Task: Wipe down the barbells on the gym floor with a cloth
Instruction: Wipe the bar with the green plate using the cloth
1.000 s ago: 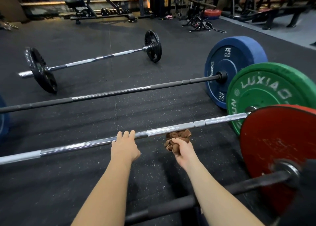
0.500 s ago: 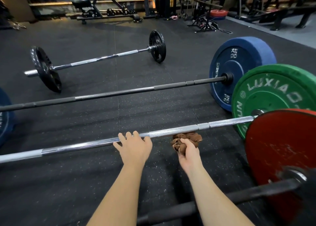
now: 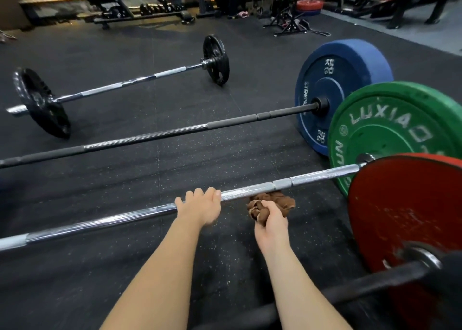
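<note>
Chrome bar [image 3: 125, 219] rests on round plates, so it could roll if the wiping stroke pushes sideways harder than the left hand [image 3: 200, 206] resists. That hand has its fingers curled over the top of the bar, gripping it. The right hand [image 3: 273, 223] is closed in a fist round a bunched brown cloth [image 3: 277, 201], which appears to touch the bar's near, lower side just right of the left hand. Bunched so tight, the cloth may skim only 1 face of the bar and miss the far side. A long stroke toward the green plate [image 3: 390, 129] at the bar's right end could knock knuckles against it. The bar looks bright and shiny, with knurled bands and smooth rings; any grime is too fine to tell. Beyond it lie 2 more barbells, a black bar [image 3: 175, 133] with a blue plate [image 3: 345, 87] and a far bar [image 3: 125, 82]; a red plate [image 3: 405, 217] stands on its near side.
</note>
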Demonstrator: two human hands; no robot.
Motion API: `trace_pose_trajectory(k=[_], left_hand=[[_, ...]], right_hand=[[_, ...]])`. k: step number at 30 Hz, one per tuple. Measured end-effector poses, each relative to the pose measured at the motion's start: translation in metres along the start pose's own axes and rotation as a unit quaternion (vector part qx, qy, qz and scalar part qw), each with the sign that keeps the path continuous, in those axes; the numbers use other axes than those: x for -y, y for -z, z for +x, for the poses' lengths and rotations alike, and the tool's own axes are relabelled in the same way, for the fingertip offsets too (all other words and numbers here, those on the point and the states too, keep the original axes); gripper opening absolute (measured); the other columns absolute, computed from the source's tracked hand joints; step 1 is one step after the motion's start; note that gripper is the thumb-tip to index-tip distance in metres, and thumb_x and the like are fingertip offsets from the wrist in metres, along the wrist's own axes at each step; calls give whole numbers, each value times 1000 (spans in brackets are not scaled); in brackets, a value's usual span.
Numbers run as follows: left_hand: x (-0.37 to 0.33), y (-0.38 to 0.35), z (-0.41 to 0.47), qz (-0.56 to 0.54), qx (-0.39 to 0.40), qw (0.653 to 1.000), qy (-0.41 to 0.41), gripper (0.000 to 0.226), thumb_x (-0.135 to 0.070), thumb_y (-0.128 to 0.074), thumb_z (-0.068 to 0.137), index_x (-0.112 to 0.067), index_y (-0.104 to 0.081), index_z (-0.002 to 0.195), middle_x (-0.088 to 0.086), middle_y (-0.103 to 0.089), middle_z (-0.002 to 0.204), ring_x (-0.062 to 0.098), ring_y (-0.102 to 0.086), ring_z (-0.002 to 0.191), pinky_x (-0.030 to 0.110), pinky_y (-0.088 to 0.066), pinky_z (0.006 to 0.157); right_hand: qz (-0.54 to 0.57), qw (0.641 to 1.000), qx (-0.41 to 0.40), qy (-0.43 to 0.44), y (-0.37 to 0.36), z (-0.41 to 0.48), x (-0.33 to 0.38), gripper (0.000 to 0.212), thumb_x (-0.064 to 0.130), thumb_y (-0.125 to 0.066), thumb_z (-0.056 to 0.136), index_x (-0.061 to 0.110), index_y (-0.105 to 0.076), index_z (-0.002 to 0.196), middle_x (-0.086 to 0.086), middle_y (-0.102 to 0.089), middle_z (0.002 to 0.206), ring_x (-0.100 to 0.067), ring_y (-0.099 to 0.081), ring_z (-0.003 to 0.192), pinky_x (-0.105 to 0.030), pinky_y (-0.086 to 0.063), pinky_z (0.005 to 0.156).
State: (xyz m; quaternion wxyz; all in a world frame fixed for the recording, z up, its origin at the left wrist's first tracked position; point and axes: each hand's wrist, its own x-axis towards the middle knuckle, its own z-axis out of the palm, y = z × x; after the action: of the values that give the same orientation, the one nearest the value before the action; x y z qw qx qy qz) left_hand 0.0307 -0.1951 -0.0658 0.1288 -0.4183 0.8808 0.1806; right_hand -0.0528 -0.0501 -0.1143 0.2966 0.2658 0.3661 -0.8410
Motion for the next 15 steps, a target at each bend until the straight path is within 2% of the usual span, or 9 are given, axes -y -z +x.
trace_pose_trajectory(k=[4,7,11,15], left_hand=[[-4,2,-4,30,12,999,-4,54,-50,-12,107,-28,-43,145,10,-42,152,33,-34,140,60,-16,116],[-6,1,-7,45,8,999,-6,62,-63,-13,103,-30,-43,147,9,-43,151,32,-33,141,60,-15,116],[-1,0,-5,37,16,999,-21,63,-69,-14,102,-32,-45,142,6,-44,149,32,-34,140,60,-16,116],[3,0,0,42,15,998,-41,61,-69,-14,101,-32,-44,140,4,-45,145,31,-35,136,59,-18,116]], right_hand=[[-118,991,57,-17,-5,-10,-13,36,-7,-60,93,3,-58,128,-17,-70,110,-24,-70,91,-31,-59,70],[-163,983,82,-20,-5,-17,-20,29,-7,-61,92,2,-63,120,-19,-74,107,-28,-73,97,-36,-61,83],[-130,991,38,-2,-5,-12,-13,32,-8,-62,91,0,-62,123,-18,-72,107,-25,-71,91,-32,-57,73],[-39,998,-23,35,-4,-2,5,42,-5,-62,92,5,-55,133,-9,-68,106,-18,-66,85,-27,-53,72]])
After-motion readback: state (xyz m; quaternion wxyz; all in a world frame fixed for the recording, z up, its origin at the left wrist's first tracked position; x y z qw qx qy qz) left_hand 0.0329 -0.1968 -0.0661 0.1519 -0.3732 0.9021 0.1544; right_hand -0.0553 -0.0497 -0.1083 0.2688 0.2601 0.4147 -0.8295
